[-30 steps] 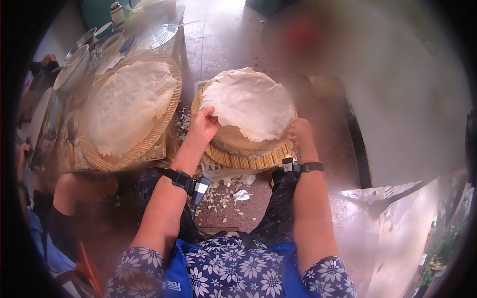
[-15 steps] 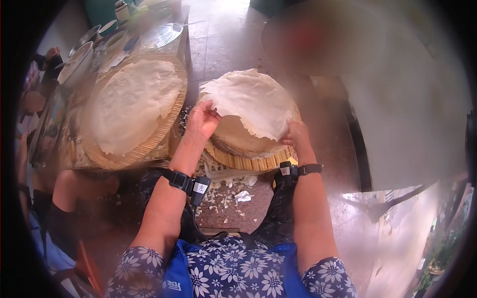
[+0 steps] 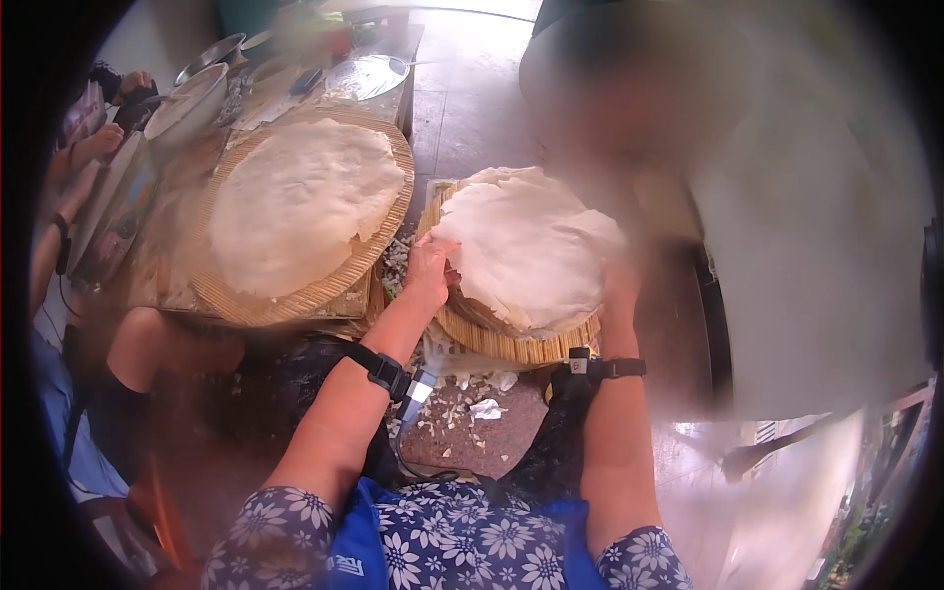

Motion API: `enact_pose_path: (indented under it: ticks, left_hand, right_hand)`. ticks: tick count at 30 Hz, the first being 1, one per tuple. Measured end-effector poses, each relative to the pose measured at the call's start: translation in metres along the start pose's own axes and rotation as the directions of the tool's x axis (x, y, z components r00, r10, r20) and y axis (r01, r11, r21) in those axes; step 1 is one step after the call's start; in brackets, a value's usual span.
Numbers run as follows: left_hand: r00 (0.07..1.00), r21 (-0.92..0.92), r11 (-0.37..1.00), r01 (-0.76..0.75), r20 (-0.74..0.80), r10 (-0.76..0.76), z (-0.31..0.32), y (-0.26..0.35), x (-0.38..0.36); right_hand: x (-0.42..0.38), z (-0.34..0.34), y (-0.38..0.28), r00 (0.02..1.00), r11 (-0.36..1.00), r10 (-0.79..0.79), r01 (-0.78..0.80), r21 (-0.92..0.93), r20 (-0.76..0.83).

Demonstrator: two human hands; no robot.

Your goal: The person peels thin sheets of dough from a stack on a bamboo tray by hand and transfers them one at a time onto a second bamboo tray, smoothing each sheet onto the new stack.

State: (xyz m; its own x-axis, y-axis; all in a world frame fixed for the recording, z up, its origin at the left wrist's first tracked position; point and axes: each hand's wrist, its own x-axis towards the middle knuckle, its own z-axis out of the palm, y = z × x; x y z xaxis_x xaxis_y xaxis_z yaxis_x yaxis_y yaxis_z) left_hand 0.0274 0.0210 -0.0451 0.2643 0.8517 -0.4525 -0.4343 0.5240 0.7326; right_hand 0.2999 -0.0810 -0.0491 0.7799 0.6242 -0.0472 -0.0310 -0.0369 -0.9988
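A thin, pale round flatbread sheet with ragged edges lies over a stack of similar sheets in front of me. Under the stack is a round straw mat, its near rim showing. My left hand is closed at the left edge of the top sheet, thumb on top and fingers curled by the rim. At the right edge is my right hand, its fingers blurred by a haze on the lens. Another pale sheet rests on a second straw mat to the left.
Bowls and a clear fan-shaped item stand on the left table. Pale crumbs litter the floor below the stack. A blurred grey surface takes up the right side. Another person's hands show at far left.
The sheet's near edge, raised before with the stack showing beneath, has come down over the stack. Both hands moved slightly nearer me. The whole view shifted a little.
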Motion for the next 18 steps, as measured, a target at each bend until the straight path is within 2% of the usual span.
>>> enact_pose_path:
  ticks: [2, 5, 9, 12, 16, 18]
  left_hand:
    - [0.999, -0.014, 1.0, -0.015, 0.036, 0.015, -0.002, 0.0, 0.002]
    - [0.997, -0.055, 0.998, -0.006, 0.081, 0.011, 0.002, 0.006, -0.005]
    - [0.997, -0.151, 0.989, 0.007, 0.072, 0.004, 0.01, 0.02, -0.015]
    - [0.979, -0.182, 0.982, -0.051, 0.187, 0.086, 0.009, 0.034, -0.017]
    - [0.935, -0.354, 0.93, -0.1, 0.285, 0.209, 0.004, 0.072, -0.027]
    - [0.914, -0.419, 0.891, -0.177, 0.267, 0.307, -0.003, 0.1, -0.042]
  right_hand:
    - [-0.014, 0.002, -0.024, 0.994, 0.994, -0.104, 0.102, -0.049, -0.03]
    - [-0.018, 0.002, -0.036, 0.983, 0.982, -0.182, 0.183, 0.046, -0.012]
    - [-0.016, 0.001, -0.058, 0.984, 0.969, -0.169, 0.154, 0.192, 0.063]
    - [-0.016, 0.013, -0.088, 0.965, 0.958, -0.234, 0.208, 0.196, 0.12]
    - [-0.033, 0.051, -0.152, 0.924, 0.933, -0.338, 0.304, 0.192, 0.18]
    - [-0.042, 0.077, -0.183, 0.886, 0.909, -0.406, 0.369, 0.193, 0.222]
